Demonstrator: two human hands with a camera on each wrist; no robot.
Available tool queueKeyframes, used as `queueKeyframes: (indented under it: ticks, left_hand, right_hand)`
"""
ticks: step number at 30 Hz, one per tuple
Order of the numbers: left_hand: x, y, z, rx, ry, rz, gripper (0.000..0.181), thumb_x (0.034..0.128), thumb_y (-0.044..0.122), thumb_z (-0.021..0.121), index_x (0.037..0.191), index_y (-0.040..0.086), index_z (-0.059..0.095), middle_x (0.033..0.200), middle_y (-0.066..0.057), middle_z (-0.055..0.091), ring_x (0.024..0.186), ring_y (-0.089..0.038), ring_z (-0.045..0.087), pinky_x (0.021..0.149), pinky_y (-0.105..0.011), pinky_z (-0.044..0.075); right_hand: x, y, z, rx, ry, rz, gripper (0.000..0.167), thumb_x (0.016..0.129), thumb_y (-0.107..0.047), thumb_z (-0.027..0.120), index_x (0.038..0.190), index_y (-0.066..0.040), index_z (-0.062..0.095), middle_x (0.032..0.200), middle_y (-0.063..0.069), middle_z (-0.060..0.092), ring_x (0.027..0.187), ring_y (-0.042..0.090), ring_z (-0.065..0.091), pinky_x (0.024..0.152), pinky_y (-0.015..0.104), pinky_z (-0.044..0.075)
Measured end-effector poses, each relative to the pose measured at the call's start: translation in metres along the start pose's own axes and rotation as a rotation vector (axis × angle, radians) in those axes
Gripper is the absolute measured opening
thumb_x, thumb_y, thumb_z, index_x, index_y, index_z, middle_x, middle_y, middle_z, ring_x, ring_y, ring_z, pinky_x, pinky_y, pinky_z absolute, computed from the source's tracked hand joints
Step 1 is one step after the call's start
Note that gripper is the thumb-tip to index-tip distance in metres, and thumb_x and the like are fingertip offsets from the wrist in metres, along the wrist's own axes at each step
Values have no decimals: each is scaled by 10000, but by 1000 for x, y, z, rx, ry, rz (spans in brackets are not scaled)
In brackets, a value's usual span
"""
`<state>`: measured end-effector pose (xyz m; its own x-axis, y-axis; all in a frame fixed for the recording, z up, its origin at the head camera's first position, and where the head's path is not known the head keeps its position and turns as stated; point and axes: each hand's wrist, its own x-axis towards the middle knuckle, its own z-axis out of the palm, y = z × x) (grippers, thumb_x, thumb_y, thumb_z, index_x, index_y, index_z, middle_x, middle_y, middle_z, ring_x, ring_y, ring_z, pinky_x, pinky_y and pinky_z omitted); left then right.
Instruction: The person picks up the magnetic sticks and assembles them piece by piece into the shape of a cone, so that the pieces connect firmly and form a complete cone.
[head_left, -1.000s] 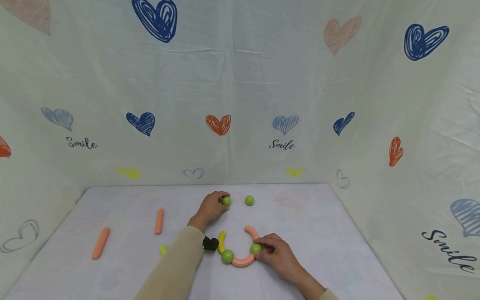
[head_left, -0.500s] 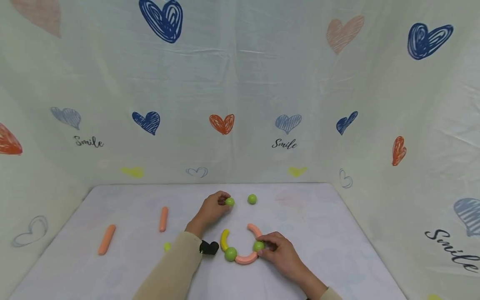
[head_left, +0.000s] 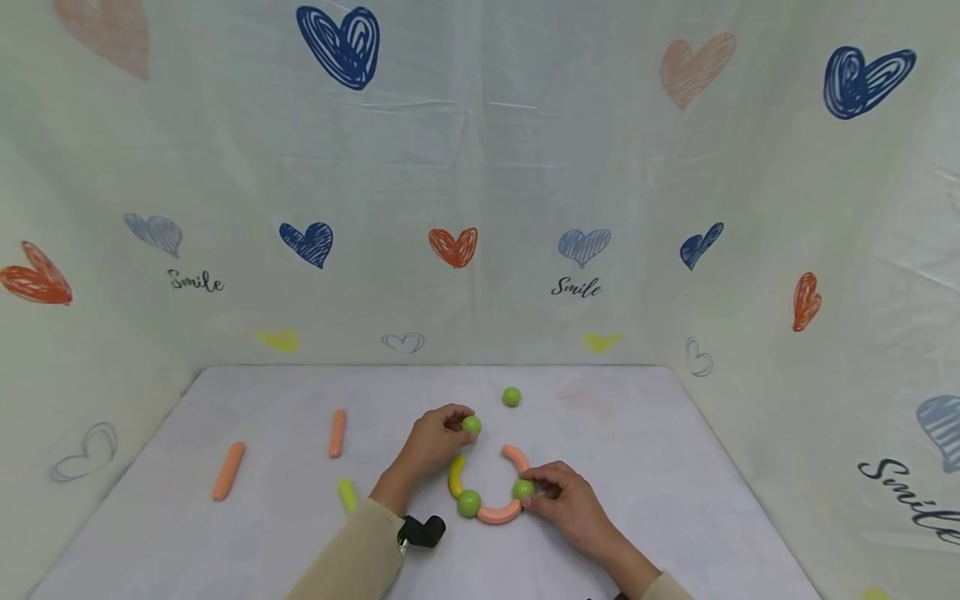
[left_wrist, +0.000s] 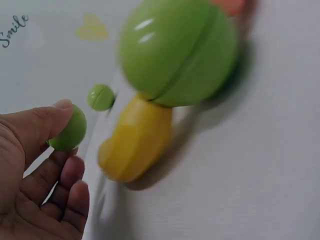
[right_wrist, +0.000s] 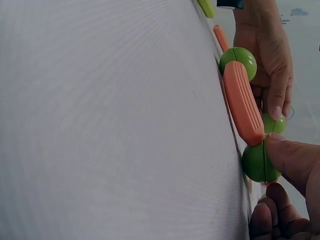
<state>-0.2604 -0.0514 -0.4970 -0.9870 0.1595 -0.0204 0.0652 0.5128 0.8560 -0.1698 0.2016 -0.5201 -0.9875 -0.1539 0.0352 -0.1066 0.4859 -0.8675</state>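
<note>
Head view shows a person's left hand [head_left: 433,442] pinching a small green ball [head_left: 471,424] between thumb and fingers, just beyond the upper end of a yellow curved piece [head_left: 456,477]. Left wrist view shows the thumb laid over that ball and the other fingers loosely bent below; whether it touches the table [head_left: 660,467] cannot be told. The right hand [head_left: 566,500] grips a second ball [head_left: 523,489], thumb and fingers narrow on it, between a lower pink arc [head_left: 499,515] and an upper pink arc [head_left: 515,457]. Its contact with the lower arc shows; the other joint is partly hidden. A third ball [head_left: 468,503] links the yellow piece and the lower arc, so the chain makes an open ring with its gap at the far side.

The step in hand seems to be bringing the left ball to the yellow piece's free end while the right hand steadies the chain. The next move likely calls for lining the ball up with that tip and pressing gently, lest the joints slip apart. A far ball [head_left: 512,397] lies beyond the gap, untouched.
</note>
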Motion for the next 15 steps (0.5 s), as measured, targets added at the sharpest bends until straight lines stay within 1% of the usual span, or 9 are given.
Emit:
queueKeyframes:
  ticks: [3,7,12,15]
  left_hand:
    - [-9,-2,5,21,-3,-3,288,917,153,818,1195,155,742,1118,-12,726,1024,-198,633,868,-376,577]
    - [-15,-6,10,74,-4,13,285,918,185,817,1191,168,739,1163,-10,724,1076,-211,626,931,-420,557]
    - [-21,-10,14,132,-9,36,308,912,222,824,1205,180,739,1113,11,704,1032,-196,590,864,-393,516]
    - [-23,-11,15,155,-4,46,313,913,222,825,1209,175,738,1104,17,704,1024,-187,589,849,-377,509]
  right_hand:
    - [0,0,0,-1,-2,-2,321,849,-192,885,1154,-151,796,1070,8,673,892,70,582,767,201,508]
    - [0,-1,-1,-1,-5,-1,324,852,-181,879,1162,-146,792,1082,12,674,920,84,589,780,202,509]
    - [-1,-1,-1,6,1,-2,321,851,-170,874,1160,-145,791,1091,13,673,939,88,592,791,203,509]
    - [-2,0,-1,8,7,-5,319,850,-171,876,1157,-145,793,1086,11,674,927,71,589,789,200,508]
